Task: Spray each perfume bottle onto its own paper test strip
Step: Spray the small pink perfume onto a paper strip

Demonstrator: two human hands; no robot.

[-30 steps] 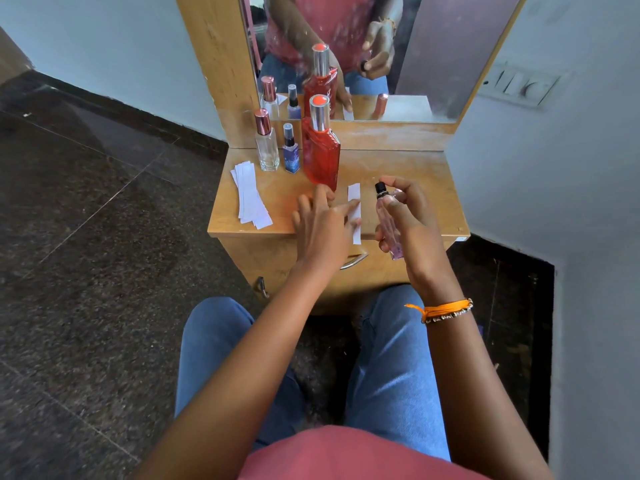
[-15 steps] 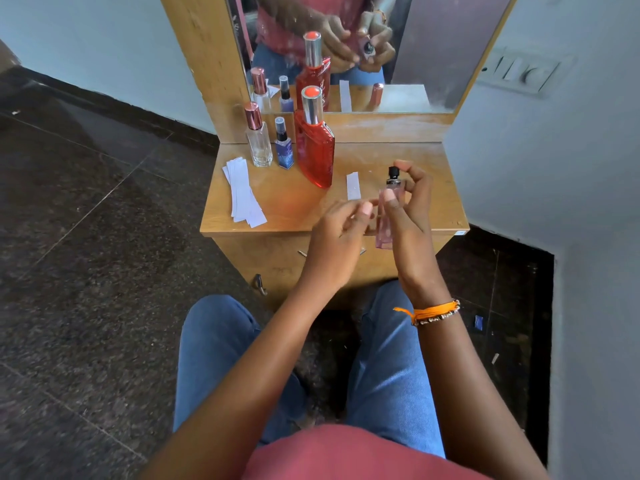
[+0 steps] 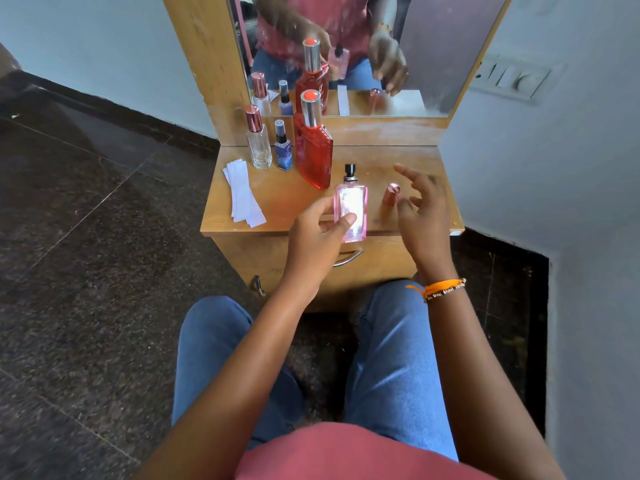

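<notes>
Small wooden dressing table (image 3: 284, 199) with mirror (image 3: 433, 46), set in a corner: pale wall close on the right, dark stone floor (image 3: 86, 271) open to the left. Along the back, clear bottle (image 3: 258, 142), blue bottle (image 3: 283, 147), red bottle (image 3: 314, 147); paper test strips (image 3: 244, 194) near the left edge. Left hand (image 3: 317, 237) pinching the uncapped pink perfume bottle (image 3: 350, 211) upright over the front edge. Right hand (image 3: 420, 213) spread and empty, just beside the pink cap (image 3: 391, 194).
</notes>
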